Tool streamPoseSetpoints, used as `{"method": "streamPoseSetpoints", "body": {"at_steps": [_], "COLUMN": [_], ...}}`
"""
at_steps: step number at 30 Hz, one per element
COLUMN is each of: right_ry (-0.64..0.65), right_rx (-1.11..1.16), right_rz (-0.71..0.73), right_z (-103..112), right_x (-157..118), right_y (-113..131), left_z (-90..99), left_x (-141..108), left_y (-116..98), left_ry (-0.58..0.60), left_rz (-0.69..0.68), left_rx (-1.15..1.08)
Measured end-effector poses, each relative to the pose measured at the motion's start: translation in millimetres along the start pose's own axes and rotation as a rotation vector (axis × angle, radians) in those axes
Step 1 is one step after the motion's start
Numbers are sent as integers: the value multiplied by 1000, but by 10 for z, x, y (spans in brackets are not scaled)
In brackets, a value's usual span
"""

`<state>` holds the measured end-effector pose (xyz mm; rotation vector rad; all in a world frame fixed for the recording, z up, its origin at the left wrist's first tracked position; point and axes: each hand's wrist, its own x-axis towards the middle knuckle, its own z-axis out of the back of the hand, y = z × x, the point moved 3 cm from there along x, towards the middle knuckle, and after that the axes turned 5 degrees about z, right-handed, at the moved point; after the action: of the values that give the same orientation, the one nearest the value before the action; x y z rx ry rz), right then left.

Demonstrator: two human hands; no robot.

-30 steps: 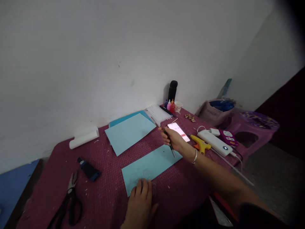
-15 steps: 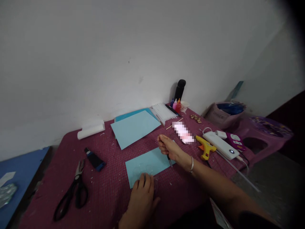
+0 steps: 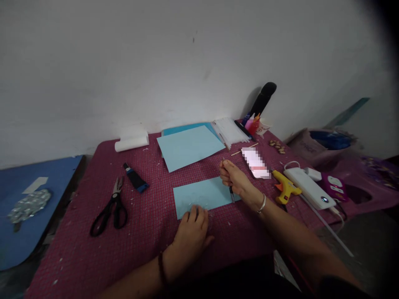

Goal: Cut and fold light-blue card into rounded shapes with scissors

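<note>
On the near paper [image 3: 205,192], my left hand [image 3: 190,233] lies open, fingers across its close edge, probably to steady it. My right hand [image 3: 233,177] is closed round a pen [image 3: 232,195], tip down, ready near the paper's right end.

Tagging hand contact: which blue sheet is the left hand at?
The narrow light-blue sheet, nearest the person: the left hand overlaps its near edge. The wide light-blue sheet and darker blue sheet under it lie farther back.
</note>
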<state>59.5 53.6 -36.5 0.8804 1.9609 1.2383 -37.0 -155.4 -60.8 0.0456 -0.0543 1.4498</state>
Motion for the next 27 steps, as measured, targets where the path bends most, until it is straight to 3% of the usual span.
{"method": "streamPoseSetpoints", "body": {"at_steps": [6, 11, 14, 17, 22, 27], "right_ry": [-11, 7, -18, -62, 19, 203], "right_rx": [-13, -67, -63, 83, 263, 244], "right_rz": [-106, -42, -159, -221, -94, -71], "right_z": [76, 166, 214, 235, 149, -137], "right_x": [133, 119, 72, 48, -25, -179], "right_y": [31, 46, -5, -3, 34, -21], "left_z": [32, 25, 35, 46, 49, 72], "left_x": [7, 4, 4, 5, 9, 8], "left_y": [-6, -6, -7, -11, -16, -14], "left_ry": [-11, 4, 12, 10, 2, -1], "left_rz": [0, -6, -10, -12, -14, -18], "left_rx": [23, 27, 30, 37, 33, 26]}}
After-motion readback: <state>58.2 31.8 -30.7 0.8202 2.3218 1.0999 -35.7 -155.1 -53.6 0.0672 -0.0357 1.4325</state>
